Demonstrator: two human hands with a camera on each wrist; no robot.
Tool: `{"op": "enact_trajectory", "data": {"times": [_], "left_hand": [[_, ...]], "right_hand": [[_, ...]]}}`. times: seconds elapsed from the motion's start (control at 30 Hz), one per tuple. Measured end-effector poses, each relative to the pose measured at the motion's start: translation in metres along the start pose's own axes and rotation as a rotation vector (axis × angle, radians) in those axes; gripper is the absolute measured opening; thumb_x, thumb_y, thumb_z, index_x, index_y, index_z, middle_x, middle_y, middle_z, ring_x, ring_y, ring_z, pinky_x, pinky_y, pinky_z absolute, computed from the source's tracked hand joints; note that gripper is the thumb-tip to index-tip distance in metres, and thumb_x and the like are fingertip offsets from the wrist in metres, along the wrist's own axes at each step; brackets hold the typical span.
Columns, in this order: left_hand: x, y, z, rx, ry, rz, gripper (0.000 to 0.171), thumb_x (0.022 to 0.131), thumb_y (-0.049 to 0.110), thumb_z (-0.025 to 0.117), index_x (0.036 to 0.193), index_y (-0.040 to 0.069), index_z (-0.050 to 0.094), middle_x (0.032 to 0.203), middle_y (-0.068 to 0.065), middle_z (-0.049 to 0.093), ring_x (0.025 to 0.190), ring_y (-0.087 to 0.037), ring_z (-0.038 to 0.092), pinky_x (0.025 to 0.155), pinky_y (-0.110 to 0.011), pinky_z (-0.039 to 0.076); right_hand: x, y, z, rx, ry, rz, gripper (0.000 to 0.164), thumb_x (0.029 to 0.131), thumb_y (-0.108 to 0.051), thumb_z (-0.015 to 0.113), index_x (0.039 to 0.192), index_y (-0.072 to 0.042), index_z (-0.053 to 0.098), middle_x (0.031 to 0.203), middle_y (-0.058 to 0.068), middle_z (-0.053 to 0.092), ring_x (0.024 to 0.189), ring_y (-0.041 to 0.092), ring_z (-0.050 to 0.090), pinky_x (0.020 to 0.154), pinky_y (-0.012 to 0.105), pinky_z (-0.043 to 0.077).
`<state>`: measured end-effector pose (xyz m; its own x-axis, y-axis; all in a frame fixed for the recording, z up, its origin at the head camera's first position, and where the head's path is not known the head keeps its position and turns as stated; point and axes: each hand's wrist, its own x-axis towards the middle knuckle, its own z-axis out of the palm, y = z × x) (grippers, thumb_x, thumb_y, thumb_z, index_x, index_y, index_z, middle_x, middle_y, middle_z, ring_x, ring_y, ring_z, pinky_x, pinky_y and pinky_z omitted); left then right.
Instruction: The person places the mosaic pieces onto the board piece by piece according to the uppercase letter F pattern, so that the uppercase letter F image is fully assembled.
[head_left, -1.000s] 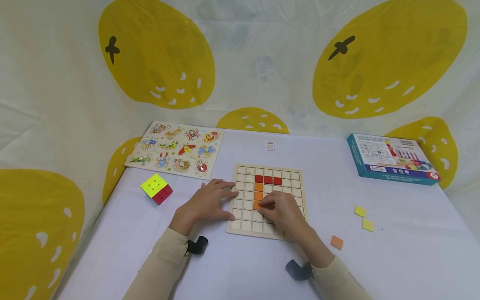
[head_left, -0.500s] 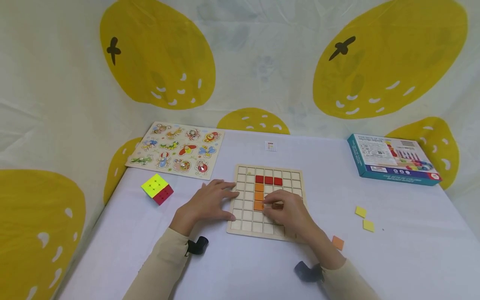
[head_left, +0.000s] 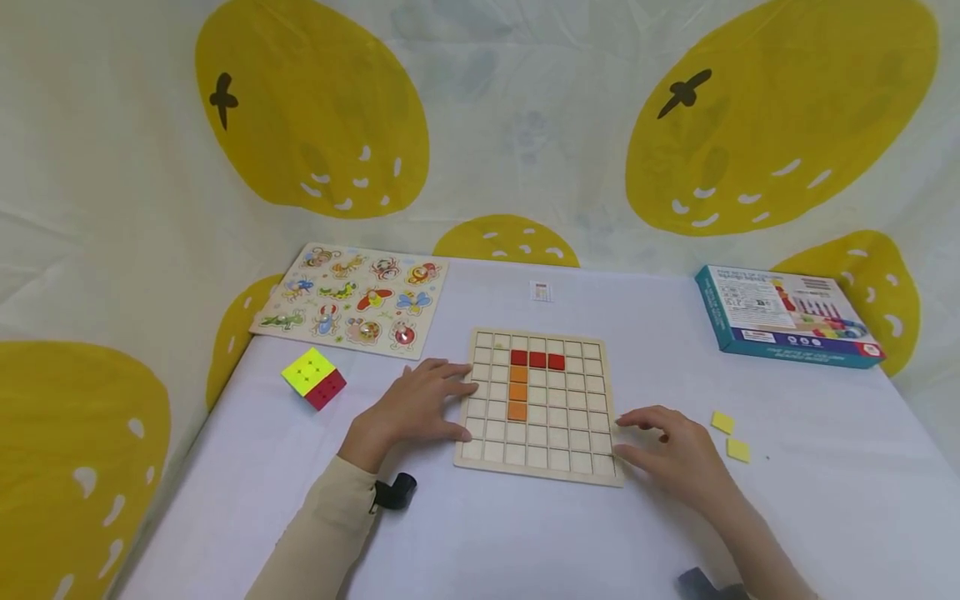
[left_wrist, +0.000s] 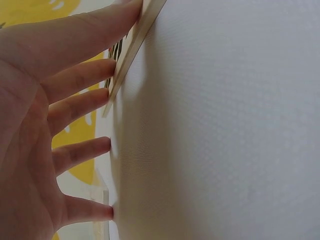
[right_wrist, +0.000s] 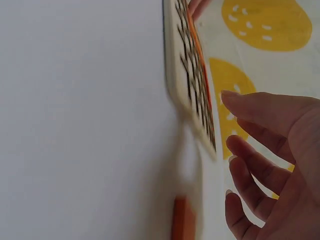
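A wooden grid board lies mid-table in the head view. Three red tiles sit in one row of its cells, and three orange tiles run down a column below the leftmost red one. My left hand rests with spread fingers on the board's left edge; the left wrist view shows the thumb and two fingertips at that edge. My right hand is just off the board's right edge, thumb and fingers apart, holding nothing. A loose orange tile lies on the cloth, seen in the right wrist view and hidden under the right hand in the head view.
Two yellow tiles lie right of the right hand. A colourful box stands at the back right. An insect puzzle board and a puzzle cube are on the left. A small printed card lies behind the grid board.
My right hand has let go of the third orange tile in its cell and moved right, off the board, toward the loose orange tile. The left hand has stayed in place.
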<state>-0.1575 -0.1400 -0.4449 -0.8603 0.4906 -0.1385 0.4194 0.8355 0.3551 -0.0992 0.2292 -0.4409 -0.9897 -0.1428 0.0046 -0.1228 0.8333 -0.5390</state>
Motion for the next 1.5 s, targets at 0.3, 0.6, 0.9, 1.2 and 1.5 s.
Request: {"op": "enact_trajectory", "data": {"times": [0.3,0.6,0.9,1.2,1.5], "left_hand": [[0.001,-0.001,0.001,0.013,-0.008,-0.01,0.072,0.077,0.051,0.084,0.142,0.028,0.062,0.161,0.004,0.047,0.151,-0.029,0.037,0.113,-0.079,0.03],[0.001,0.0,0.0,0.005,-0.007,-0.011,0.072,0.077,0.051,0.084,0.142,0.029,0.062,0.16,0.004,0.047,0.151,-0.028,0.037,0.113,-0.079,0.029],[0.001,-0.002,0.001,-0.004,0.0,0.003,0.072,0.077,0.052,0.084,0.142,0.028,0.062,0.16,0.004,0.048,0.151,-0.029,0.038,0.113,-0.08,0.029],[0.001,-0.002,0.0,-0.009,-0.002,0.011,0.072,0.078,0.051,0.084,0.142,0.027,0.062,0.16,0.003,0.047,0.151,-0.03,0.038,0.113,-0.08,0.029],[0.0,0.0,-0.001,0.0,-0.013,-0.005,0.073,0.078,0.052,0.084,0.142,0.029,0.061,0.161,0.004,0.047,0.151,-0.029,0.037,0.113,-0.079,0.029]], "right_hand": [[-0.033,0.041,-0.009,-0.064,-0.014,0.131,0.046,0.081,-0.044,0.085,0.116,-0.017,0.074,0.116,0.006,0.076,0.108,0.028,0.068,0.085,0.039,0.06],[-0.049,0.059,-0.012,-0.049,-0.106,0.232,0.054,0.082,-0.041,0.084,0.124,-0.012,0.07,0.124,0.012,0.073,0.121,0.039,0.061,0.101,0.064,0.051],[-0.053,0.059,-0.009,-0.043,-0.136,0.275,0.059,0.08,-0.041,0.085,0.128,-0.011,0.068,0.126,0.013,0.073,0.119,0.036,0.061,0.1,0.065,0.05],[-0.053,0.058,-0.007,-0.036,-0.095,0.256,0.046,0.084,-0.036,0.083,0.123,-0.014,0.072,0.118,0.008,0.077,0.117,0.034,0.066,0.099,0.063,0.052],[-0.048,0.057,-0.009,-0.04,-0.102,0.242,0.043,0.085,-0.032,0.082,0.123,-0.014,0.072,0.116,0.005,0.078,0.112,0.031,0.068,0.094,0.055,0.058]]}}
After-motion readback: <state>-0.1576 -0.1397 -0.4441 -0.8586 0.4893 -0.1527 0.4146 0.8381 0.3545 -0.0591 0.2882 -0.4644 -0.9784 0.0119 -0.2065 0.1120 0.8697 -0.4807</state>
